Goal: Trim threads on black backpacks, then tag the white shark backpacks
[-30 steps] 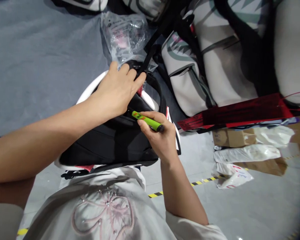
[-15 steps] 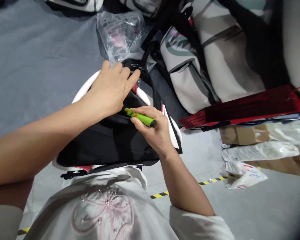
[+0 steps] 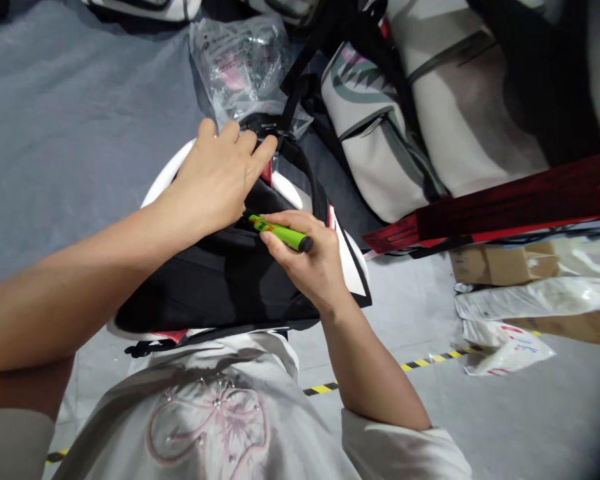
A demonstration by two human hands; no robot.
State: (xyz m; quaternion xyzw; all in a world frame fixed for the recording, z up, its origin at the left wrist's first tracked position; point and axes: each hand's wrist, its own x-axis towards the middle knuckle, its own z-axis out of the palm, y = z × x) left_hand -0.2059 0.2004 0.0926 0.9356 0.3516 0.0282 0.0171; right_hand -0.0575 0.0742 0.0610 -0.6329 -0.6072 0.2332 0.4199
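The green pen-shaped tool [image 3: 280,233] lies slanted in the right hand [image 3: 307,267], its dark butt end pointing away to the right and its working tip aimed down-left into the black bag [image 3: 220,280]; the fingers [image 3: 280,248] of that hand are curled and pinched around the barrel, thumb on top, a grip that seems meant for fine control of the tip. The tip itself is hidden under the edge of the left hand [image 3: 215,180], so what it touches cannot be told. The left hand lies palm-down on the upper part of the bag, its fingers [image 3: 253,148] pressed close together and reaching forward to the black strap and buckle [image 3: 267,127] just beyond them; it appears to pin the fabric flat and steady so the tool can work right beside it. The bag rests on the person's lap over a white curved rim [image 3: 167,177], close under both hands. Just past the left fingertips lies a clear plastic packet [image 3: 245,63] on the grey floor mat [image 3: 70,113]; to the right of the right-hand fingers, well apart, are grey-and-white bags [image 3: 380,147], a red flat sheet [image 3: 505,207], cardboard boxes [image 3: 500,263] and white mailer pouches [image 3: 525,297]; a yellow-and-black floor tape [image 3: 425,363] runs below them.
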